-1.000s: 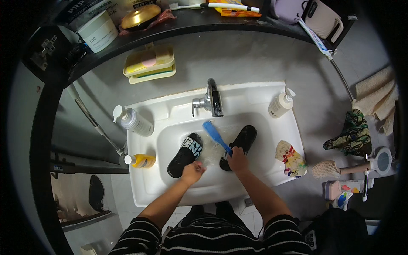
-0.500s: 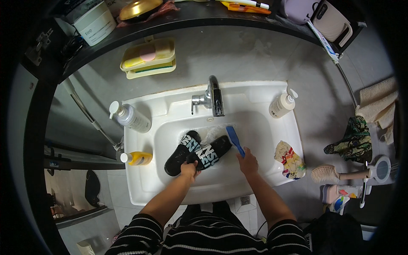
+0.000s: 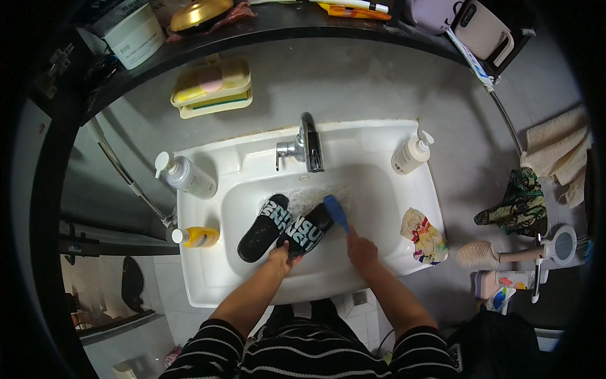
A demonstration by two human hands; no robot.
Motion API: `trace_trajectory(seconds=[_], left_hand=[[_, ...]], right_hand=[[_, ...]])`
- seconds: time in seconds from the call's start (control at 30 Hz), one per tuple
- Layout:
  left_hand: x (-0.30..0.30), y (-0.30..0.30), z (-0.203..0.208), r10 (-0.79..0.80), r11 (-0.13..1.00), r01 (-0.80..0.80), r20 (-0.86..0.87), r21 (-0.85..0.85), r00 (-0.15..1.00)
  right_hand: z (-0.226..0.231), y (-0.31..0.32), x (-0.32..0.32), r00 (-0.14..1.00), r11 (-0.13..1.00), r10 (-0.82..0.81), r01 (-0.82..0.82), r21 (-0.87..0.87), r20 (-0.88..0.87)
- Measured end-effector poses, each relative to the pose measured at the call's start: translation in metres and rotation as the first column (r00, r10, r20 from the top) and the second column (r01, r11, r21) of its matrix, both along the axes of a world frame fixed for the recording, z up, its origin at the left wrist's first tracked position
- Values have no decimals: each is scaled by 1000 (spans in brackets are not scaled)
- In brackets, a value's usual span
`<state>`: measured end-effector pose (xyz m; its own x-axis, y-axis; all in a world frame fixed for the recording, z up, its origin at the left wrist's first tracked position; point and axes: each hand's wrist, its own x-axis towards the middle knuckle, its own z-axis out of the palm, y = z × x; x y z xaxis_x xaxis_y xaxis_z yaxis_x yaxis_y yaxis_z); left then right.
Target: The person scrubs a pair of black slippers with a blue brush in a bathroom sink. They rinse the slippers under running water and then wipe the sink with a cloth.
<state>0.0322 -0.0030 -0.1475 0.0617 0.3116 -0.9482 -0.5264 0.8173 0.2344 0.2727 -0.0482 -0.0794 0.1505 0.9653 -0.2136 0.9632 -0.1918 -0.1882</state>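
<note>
At the centre of the frame, the left hand (image 3: 279,256) grips the near end of a black slide (image 3: 305,230) with white lettering, holding it tilted in the sink (image 3: 208,278). The right hand (image 3: 362,247), just to the right, is closed round a blue brush (image 3: 336,211) whose head touches the slide's upper end. A second black slide (image 3: 264,227) lies beside the first, to its left. The tap (image 3: 310,144) stands above them. A pump bottle (image 3: 185,177) and a yellow bottle (image 3: 196,237) sit on the sink's left edge, another pump bottle (image 3: 411,153) at upper right, a patterned cloth (image 3: 424,235) at right.
</note>
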Motion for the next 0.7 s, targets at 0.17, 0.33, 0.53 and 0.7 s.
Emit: trace_trajectory(seconds=[0.17,0.33,0.53,0.7], left_hand=[[-16,1,-13,-35,999,35,51,15,998],[-18,-1,-21,-15,998,10,96,58,995],[1,8,-25,-47,995,32,154,98,987],[17,40,-47,-84,986,51,202,161,976]], right_hand=[[-9,4,-5,982,983,179,-176,-55,66],[-5,0,-18,974,974,222,-219,-61,43],[-3,10,-9,999,992,-50,52,-119,19],[26,11,-15,1000,996,-9,10,-93,14]])
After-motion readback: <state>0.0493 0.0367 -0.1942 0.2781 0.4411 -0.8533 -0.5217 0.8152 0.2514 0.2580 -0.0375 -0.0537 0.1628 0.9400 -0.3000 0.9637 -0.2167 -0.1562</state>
